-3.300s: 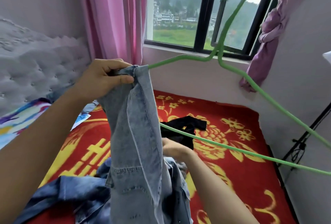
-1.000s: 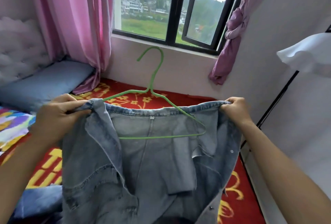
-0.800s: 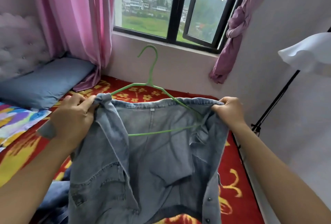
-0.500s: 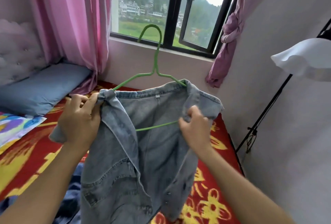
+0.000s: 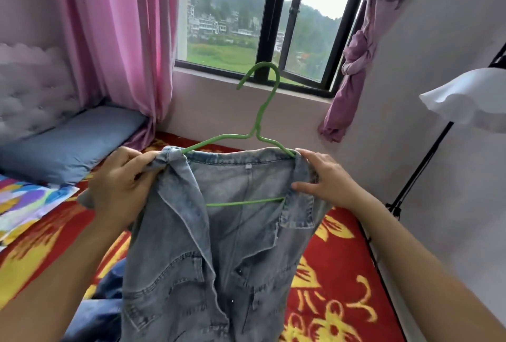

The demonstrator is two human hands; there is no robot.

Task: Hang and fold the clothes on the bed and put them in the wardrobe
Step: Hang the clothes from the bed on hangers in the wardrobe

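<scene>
The left hand (image 5: 123, 181) grips the denim jacket (image 5: 219, 246) at nine o'clock, the right hand (image 5: 327, 180) pinches its collar at three o'clock; the green hanger (image 5: 261, 111) sits inside it, above the bed (image 5: 336, 273)

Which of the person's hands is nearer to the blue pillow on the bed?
Left. The left hand grips the denim jacket close beside the blue pillow; the right hand holds its other shoulder, beyond the green hanger.
</scene>
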